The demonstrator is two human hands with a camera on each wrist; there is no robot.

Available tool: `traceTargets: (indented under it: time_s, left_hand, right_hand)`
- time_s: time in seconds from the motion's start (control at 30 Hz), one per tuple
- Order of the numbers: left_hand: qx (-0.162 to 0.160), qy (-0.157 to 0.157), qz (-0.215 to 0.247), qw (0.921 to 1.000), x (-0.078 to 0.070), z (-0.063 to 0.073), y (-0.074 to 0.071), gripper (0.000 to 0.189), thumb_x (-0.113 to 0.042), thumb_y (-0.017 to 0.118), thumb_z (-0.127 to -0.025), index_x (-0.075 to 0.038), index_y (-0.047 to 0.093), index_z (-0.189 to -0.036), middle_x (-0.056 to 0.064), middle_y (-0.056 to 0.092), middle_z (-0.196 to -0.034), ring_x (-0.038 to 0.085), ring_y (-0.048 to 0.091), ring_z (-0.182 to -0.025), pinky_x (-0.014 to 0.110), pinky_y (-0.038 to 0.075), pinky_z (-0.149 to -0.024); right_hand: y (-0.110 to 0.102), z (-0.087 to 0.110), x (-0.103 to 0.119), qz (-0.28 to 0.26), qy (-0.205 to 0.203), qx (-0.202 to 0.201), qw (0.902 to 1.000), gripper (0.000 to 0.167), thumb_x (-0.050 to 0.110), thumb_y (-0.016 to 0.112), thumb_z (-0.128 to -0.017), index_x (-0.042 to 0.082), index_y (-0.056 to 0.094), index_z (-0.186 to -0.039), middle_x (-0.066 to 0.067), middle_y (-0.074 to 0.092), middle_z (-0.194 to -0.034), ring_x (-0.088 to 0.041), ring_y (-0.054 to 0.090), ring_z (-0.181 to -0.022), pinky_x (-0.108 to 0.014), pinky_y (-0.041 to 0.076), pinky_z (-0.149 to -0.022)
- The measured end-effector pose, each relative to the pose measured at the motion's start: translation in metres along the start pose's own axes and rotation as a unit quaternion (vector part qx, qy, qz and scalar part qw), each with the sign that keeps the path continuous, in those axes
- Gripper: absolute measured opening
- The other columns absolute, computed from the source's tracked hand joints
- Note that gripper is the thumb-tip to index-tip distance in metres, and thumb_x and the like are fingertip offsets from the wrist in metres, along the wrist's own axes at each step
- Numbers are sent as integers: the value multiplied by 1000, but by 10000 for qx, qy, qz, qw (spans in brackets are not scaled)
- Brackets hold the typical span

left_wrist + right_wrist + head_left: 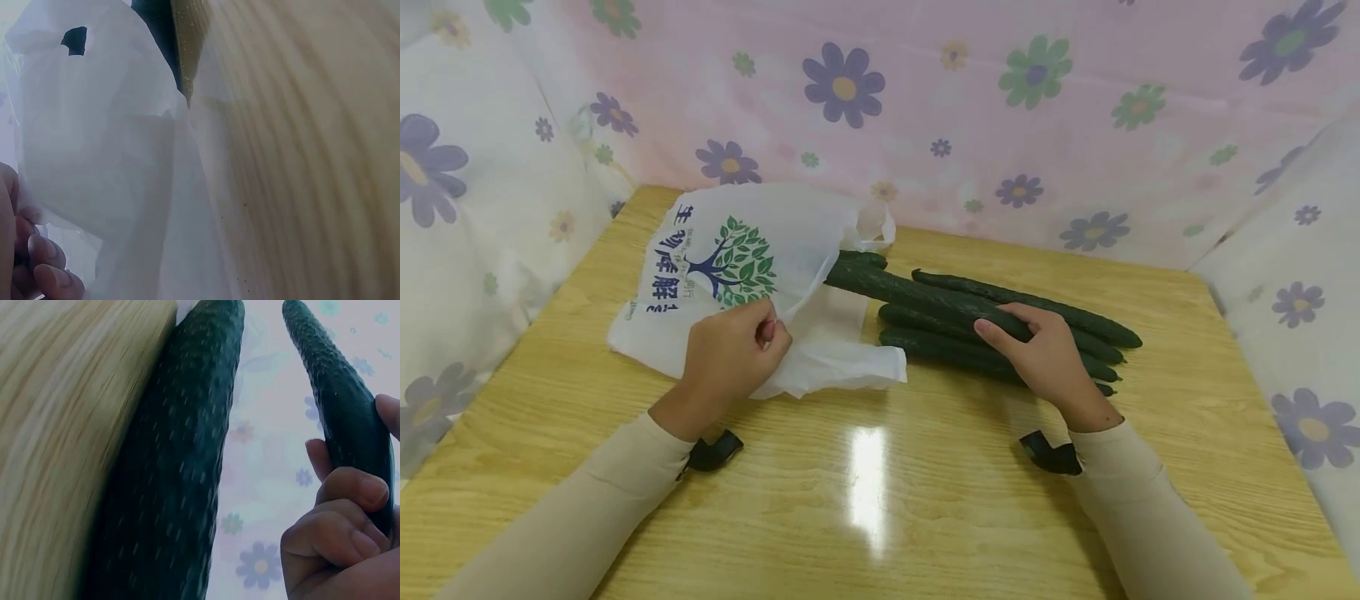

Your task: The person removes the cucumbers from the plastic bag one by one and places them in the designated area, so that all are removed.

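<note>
A white plastic bag [808, 221] printed with a green tree lies on its side at the left of the table, its mouth turned right. My left hand [730, 354] grips the bag's near edge with curled fingers; the left wrist view shows the bag's white film [94, 144] beside those fingers [53, 275]. In my right hand [1048, 358] is a long dark green cucumber [917, 293], held near its right end, its far end at the bag's mouth. Another cucumber end [867, 258] shows at that opening. Several cucumbers [940, 348] lie under and beside the held one.
The wooden table [940, 517] has a light patch reflected near its middle. Flowered cloth [925, 108] hangs behind it and on both sides. A loose bag handle [887, 229] stands up at the far side of the mouth. Dark wrist straps show at both cuffs.
</note>
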State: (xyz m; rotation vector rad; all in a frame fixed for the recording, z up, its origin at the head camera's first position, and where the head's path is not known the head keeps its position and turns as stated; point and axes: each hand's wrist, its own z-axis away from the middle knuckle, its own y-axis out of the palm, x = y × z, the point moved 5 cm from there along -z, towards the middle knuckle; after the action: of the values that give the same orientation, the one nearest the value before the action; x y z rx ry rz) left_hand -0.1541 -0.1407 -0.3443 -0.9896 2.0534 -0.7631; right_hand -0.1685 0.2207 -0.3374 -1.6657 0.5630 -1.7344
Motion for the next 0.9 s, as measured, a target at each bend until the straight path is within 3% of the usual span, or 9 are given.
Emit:
traceTargets:
  time_s: [0.1, 0.33, 0.4, 0.47, 0.6, 0.63, 0.7, 0.8, 0.9]
  left_hand:
    - [-2, 36, -13, 10000, -1, 0, 0, 22, -15, 53, -82, -16, 43, -62, -4, 39, -53, 11, 34, -44, 26, 23, -41]
    - [55, 182, -62, 9998, -3, 0, 1, 21, -15, 52, -76, -17, 39, -59, -5, 37, -53, 10, 32, -43, 26, 21, -40]
    - [141, 194, -63, 9997, -3, 0, 2, 22, -15, 53, -77, -17, 39, -60, -5, 37, -53, 9, 32, -44, 25, 21, -41]
    - [284, 151, -82, 9994, -3, 2, 4, 21, -16, 53, -77, -18, 40, -60, -5, 38, -54, 9, 32, -44, 25, 21, -41]
    - [626, 73, -166, 9979, -3, 3, 10, 23, -17, 55, -78, -17, 40, -61, -4, 37, -54, 10, 32, -44, 24, 21, -41]
    - [694, 41, -182, 9974, -3, 3, 11, 22, -17, 55, -78, -17, 41, -61, -4, 37, -54, 11, 33, -44, 25, 22, -41]
    - [785, -11, -193, 9967, -4, 4, 12, 23, -18, 56, -79, -17, 41, -62, -4, 37, -55, 12, 34, -44, 25, 22, -41]
    - [862, -111, -241, 9959, -3, 4, 12, 23, -19, 56, -82, -17, 43, -64, -4, 38, -55, 13, 36, -45, 26, 23, -41]
    - [914, -175, -292, 9952, -1, 4, 12, 22, -19, 56, -83, -17, 45, -65, -3, 39, -56, 14, 37, -45, 26, 23, -41]
  right_hand:
    - [-7, 6, -9, 52, 102, 18, 9999, 69, 51, 58, -96, 8, 46, -148, -19, 36, -158, -41, 59, -95, -60, 41, -101]
    - [-24, 21, -35, 56, 174, 21, 9998, 66, 46, 57, -98, 4, 46, -147, -23, 39, -155, -43, 53, -121, -63, 40, -102]
    - [-29, 26, -43, 143, 200, 9, 9997, 64, 45, 57, -98, 3, 47, -146, -24, 43, -152, -35, 62, -102, -56, 45, -94]
    - [-31, 31, -52, 221, 316, 57, 9992, 65, 45, 56, -99, 4, 45, -147, -20, 66, -121, -24, 56, -65, -45, 50, -78]
    - [-39, 39, -65, 386, 392, 161, 9984, 66, 43, 56, -99, 1, 42, -149, -25, 64, -122, -19, 44, -48, -36, 48, -67]
    - [-40, 41, -68, 418, 369, 173, 9983, 65, 41, 56, -99, 1, 42, -149, -26, 67, -107, -20, 44, -47, -35, 48, -64]
    - [-44, 43, -70, 562, 212, 174, 9980, 62, 38, 57, -100, -1, 44, -147, -32, 54, -135, -20, 49, -53, -34, 48, -70]
    - [-48, 42, -73, 682, 126, 208, 9974, 59, 36, 58, -100, -2, 47, -144, -32, 63, -107, -23, 51, -55, -36, 48, -73]
    - [-51, 41, -76, 656, 79, 314, 9973, 58, 34, 58, -99, -3, 49, -142, -33, 57, -127, -40, 61, -105, -54, 47, -90]
